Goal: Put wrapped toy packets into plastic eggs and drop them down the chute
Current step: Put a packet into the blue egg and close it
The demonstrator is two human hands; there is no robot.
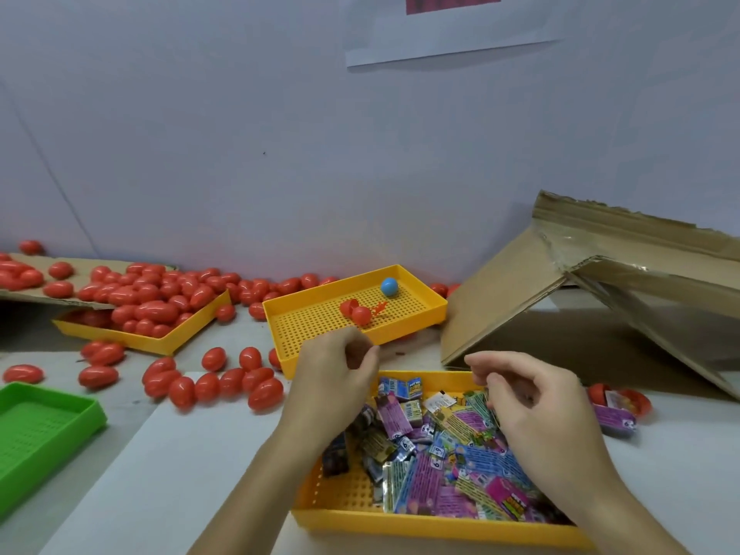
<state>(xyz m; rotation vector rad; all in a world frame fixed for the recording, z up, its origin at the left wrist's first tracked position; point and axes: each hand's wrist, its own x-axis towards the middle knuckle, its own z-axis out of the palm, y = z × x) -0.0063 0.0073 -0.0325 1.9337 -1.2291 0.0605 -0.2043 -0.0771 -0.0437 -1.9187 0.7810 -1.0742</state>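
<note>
A yellow tray [400, 518] in front of me holds several wrapped toy packets [448, 466]. My left hand [340, 374] hovers over its far left corner with fingers loosely curled, and nothing shows in it. My right hand [532, 398] hangs over the tray's far right side. Its fingers are curled down, with the tips at a green packet [482, 402] and the thumb held apart. Loose red plastic eggs [224, 384] lie on the table to the left. The cardboard chute [520, 298] slopes down at the right.
A second yellow tray [312, 318] behind my hands holds an opened red egg [356, 312] and a blue ball [389, 286]. A third yellow tray [168, 342], back left, is heaped with red eggs. A green tray [48, 430] sits near left. An opened egg with a purple packet [612, 418] lies right.
</note>
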